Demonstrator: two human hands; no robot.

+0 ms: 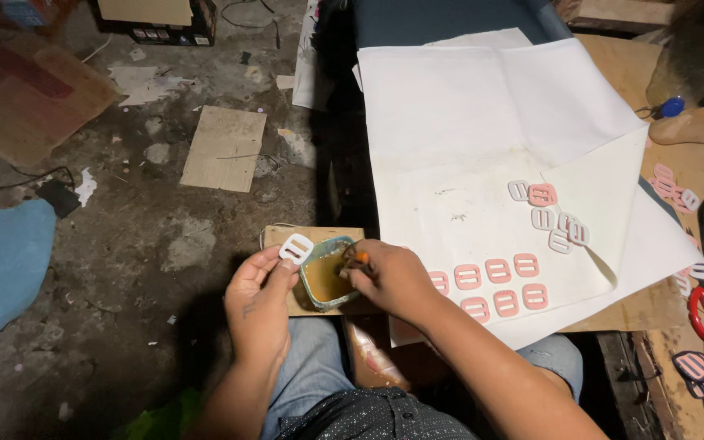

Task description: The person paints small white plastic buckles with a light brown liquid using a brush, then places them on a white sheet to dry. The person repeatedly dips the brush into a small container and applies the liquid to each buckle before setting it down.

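Single head cam, looks steeply down, close over lap.

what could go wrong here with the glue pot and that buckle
1. The glue pot sits on a small board over the person's lap; a nudge from the right hand, which dips an orange-handled tool into it, might tip it onto the jeans.
2. The left hand pinches the white buckle only at an edge, so it may slip.
3. Drips could spot the white paper.
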